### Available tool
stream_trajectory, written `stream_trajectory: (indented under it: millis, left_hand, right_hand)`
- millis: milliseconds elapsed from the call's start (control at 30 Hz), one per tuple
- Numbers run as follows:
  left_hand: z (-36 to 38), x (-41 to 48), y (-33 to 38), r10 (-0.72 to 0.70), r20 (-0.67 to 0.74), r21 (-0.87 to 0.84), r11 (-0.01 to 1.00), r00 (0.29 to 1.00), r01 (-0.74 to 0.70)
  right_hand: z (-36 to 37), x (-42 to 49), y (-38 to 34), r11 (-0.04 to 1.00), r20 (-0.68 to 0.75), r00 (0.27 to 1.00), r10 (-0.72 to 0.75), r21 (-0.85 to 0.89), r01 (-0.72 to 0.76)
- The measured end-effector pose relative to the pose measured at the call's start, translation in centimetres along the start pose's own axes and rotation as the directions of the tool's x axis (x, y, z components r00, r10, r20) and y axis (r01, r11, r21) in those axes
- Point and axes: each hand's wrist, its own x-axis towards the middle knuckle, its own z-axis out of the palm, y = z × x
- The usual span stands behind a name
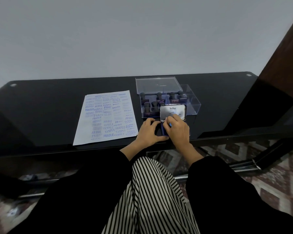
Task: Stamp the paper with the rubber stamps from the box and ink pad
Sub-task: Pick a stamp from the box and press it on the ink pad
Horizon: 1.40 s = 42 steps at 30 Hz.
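A white paper (107, 115) covered with blue prints such as FRAGILE, SAMPLE and AIR MAIL lies on the black table (49, 98). To its right, a clear box (194, 105) holds several dark-handled rubber stamps (158, 97). In front of the box sits the ink pad (163, 131), its silver Artline lid (173, 109) standing upright. My left hand (149, 130) holds the pad's left edge with curled fingers. My right hand (178, 130) covers most of the blue pad, and its fingertips pinch the lower edge of the lid. No stamp shows in either hand.
The box's clear cover (157, 85) lies behind the box, near the wall. The table's front edge runs just below my wrists. My lap in black sleeves and striped cloth (152, 191) fills the foreground, over a patterned floor (269, 183).
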Motion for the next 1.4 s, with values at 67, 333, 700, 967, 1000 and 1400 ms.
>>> stream_trajectory:
  millis: [67,333,700,967,1000,1400]
  left_hand:
    - [-0.1,0.1,0.0,-0.006,0.001,0.009,1.0,1.0,0.006]
    - [-0.2,0.3,0.2,-0.019,0.024,0.042,0.999,1.0,0.018]
    - [-0.2,0.2,0.2,-0.018,0.03,0.01,1.0,0.999,0.018]
    - [0.2,0.1,0.0,-0.02,0.013,-0.009,1.0,1.0,0.02]
    - [0.2,0.1,-0.1,-0.022,0.013,-0.009,1.0,1.0,0.022]
    - [0.4,0.0,0.0,-0.013,0.009,0.012,1.0,1.0,0.013]
  right_hand:
    - [0.4,0.4,0.4,1.0,-0.02,1.0,0.005,0.008,-0.005]
    - [1.7,0.8,1.3,0.997,-0.066,0.998,0.009,0.073,-0.004]
    - [1.0,-2.1,0.9,0.992,-0.239,0.967,-0.084,0.071,0.103]
    - [1.4,-0.6,1.1,0.997,-0.146,0.989,-0.033,0.063,0.042]
    - [1.5,-0.2,1.1,0.998,-0.13,0.991,-0.018,0.054,0.025]
    - [0.8,0.6,0.9,0.999,-0.127,0.992,-0.029,-0.047,0.023]
